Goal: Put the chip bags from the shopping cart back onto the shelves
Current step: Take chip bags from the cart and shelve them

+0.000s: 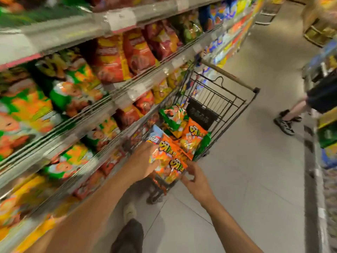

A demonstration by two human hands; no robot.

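A black wire shopping cart (pixel 235 106) stands in the aisle beside the shelves (pixel 127 92). It holds several chip bags, among them orange ones (pixel 193 137), a green one (pixel 173 115) and a blue one (pixel 155 135). My left hand (pixel 144 163) grips the left side of an orange chip bag (pixel 169 163) at the cart's near end. My right hand (pixel 196 181) touches the lower right corner of that bag with curled fingers. The view is blurred.
The shelves on the left are packed with green, orange, red and yellow chip bags (pixel 113 57). Another person's legs (pixel 291 114) stand at the right by a second shelf unit (pixel 324 143). Grey floor (pixel 246 179) lies between. My shoe (pixel 129 212) shows below.
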